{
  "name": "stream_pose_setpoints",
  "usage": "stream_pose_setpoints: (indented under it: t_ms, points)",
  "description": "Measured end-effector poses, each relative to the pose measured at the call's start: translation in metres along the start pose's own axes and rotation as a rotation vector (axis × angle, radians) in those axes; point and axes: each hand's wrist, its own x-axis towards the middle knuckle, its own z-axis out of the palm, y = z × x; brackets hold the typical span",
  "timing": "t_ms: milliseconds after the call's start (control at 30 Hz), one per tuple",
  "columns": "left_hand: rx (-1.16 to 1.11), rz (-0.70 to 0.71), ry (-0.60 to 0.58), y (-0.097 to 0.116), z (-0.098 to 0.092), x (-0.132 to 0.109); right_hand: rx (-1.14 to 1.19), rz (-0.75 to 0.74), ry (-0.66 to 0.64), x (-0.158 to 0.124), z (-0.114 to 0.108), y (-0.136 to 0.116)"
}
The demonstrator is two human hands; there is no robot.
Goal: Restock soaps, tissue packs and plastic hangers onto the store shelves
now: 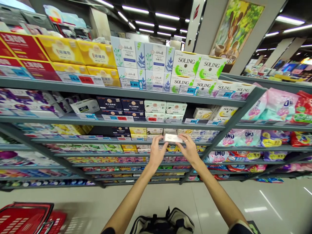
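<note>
Fingers (161, 142) of our left hand (157, 154) and fingers (184, 139) of our right hand (190, 151) are clamped on a small white carton (173, 138), one hand at either end, and we cannot read its print. Just behind our fingers, pale boxes stand on a grey metal shelf (97, 140). Higher up, above our fingers, we see stacked SOLING cartons (186, 64) with blue price tags, delvell boxes (124, 52) to their left, and yellow and red cartons (60, 48) further left. To the right of our fingers, pink and blue OMO bags (239, 138) lie along the shelving. Below our fingers, rows of small packets (126, 159) fill the lower shelves. Well below and to the left, a red shopping basket (24, 219) shows blurred at the edge of our view. Beneath our hands, a beige and black bag (163, 224) appears against a glossy tiled floor (268, 201).
</note>
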Motion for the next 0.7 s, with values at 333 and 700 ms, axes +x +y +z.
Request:
stream_pose_setpoints:
  t_ms: [333,700]
  points:
    - [-0.003,-0.079,-0.026,-0.007,0.022,-0.001,-0.157,-0.148,0.241,0.002,0.047,0.037]
    - [0.012,-0.098,-0.015,-0.010,0.029,0.002,-0.323,-0.119,0.304,0.003,0.063,0.043]
